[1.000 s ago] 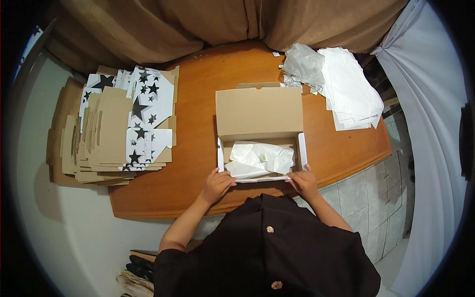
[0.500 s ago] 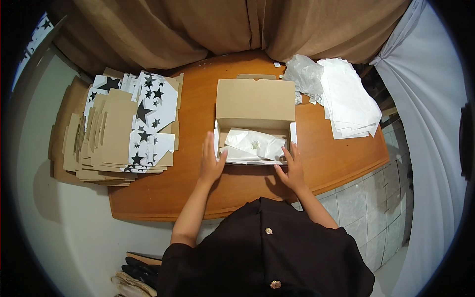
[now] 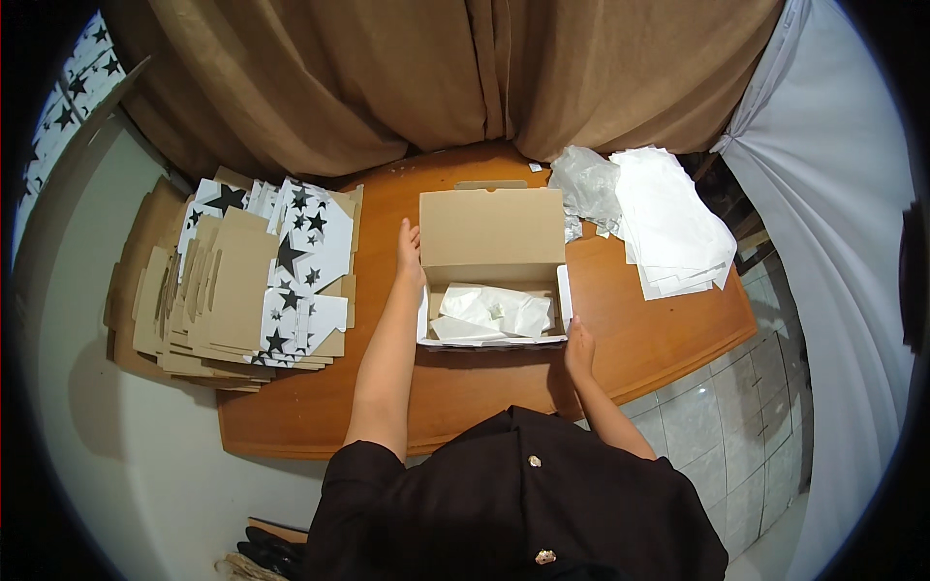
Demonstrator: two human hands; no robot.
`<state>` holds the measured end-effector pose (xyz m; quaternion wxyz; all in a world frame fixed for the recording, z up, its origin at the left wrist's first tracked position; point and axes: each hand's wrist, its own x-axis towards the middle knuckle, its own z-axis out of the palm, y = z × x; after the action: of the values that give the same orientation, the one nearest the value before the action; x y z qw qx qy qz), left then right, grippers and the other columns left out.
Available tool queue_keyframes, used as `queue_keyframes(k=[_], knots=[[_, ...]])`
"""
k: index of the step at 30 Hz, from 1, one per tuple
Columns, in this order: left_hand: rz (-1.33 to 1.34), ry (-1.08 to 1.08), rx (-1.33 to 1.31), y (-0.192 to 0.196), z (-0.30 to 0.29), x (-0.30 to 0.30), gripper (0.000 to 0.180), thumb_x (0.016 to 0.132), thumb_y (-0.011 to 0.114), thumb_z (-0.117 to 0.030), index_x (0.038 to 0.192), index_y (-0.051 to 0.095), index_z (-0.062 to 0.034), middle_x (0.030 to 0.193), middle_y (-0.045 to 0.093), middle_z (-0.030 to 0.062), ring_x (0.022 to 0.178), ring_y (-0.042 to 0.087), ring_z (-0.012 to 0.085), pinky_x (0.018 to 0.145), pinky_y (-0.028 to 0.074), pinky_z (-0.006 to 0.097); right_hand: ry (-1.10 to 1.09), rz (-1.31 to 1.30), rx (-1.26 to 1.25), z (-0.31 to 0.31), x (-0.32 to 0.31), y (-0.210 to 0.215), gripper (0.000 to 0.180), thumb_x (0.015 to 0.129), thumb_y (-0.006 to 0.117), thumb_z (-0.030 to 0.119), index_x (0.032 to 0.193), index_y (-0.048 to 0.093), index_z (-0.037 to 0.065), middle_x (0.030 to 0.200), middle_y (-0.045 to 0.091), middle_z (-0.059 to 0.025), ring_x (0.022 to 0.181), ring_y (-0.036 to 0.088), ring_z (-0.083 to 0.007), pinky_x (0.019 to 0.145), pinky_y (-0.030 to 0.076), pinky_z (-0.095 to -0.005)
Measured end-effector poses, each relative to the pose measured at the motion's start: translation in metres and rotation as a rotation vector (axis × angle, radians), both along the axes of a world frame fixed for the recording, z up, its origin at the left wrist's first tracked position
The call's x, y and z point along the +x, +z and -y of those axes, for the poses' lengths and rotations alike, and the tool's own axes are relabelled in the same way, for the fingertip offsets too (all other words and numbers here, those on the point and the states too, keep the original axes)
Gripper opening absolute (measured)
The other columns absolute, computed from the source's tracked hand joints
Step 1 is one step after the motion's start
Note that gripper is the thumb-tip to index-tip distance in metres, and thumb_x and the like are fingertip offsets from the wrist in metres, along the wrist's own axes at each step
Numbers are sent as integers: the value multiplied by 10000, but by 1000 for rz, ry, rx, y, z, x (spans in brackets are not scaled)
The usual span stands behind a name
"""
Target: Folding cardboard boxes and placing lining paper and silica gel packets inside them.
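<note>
A cardboard box [image 3: 491,227] with its lid raised stands in front of me, brown inside with white side flaps. Inside it lies crumpled white tissue paper [image 3: 523,312], with a small pale sticker [image 3: 497,311] at its middle. My left hand [image 3: 411,254] reaches along the left edge of the lid, fingers stretched out and holding nothing loose. At the box's front right corner, my right hand [image 3: 579,349] has its fingers together against the side wall. Part of those fingers is hidden.
Flattened cardboard boxes [image 3: 232,281], some white with black stars, are stacked at the left. A crumpled clear plastic bag [image 3: 586,179] lies beside a pile of white paper sheets [image 3: 673,223] at the right. A brown curtain [image 3: 426,77] hangs behind the wooden table [image 3: 310,416].
My left hand has moved away from me, from the box's front left corner up beside the lid. My right hand has drawn from the front edge to the right side. The view has tilted slightly.
</note>
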<state>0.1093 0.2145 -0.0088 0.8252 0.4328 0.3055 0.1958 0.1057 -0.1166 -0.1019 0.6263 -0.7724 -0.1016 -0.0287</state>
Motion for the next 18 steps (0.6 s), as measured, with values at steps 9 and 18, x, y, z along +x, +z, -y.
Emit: queue_keyframes(k=[9, 18], knots=[[253, 73, 279, -45, 3, -56, 516, 944, 335, -515, 1020, 544, -49, 1041, 549, 50, 956, 486, 147, 856, 353, 266, 56, 139, -550, 7, 13, 41, 244, 888, 498, 192, 883, 640, -7, 623, 576, -197, 598, 602, -298, 587, 461, -379], [34, 92, 574, -41, 57, -119, 437, 988, 311, -338, 1199, 482, 4, 1197, 513, 115, 1169, 444, 206, 1006, 313, 316, 102, 539, -378, -12, -15, 120, 441, 776, 670, 380, 1160, 609, 173, 1367, 355, -141, 1274, 269, -380, 1035, 212, -512]])
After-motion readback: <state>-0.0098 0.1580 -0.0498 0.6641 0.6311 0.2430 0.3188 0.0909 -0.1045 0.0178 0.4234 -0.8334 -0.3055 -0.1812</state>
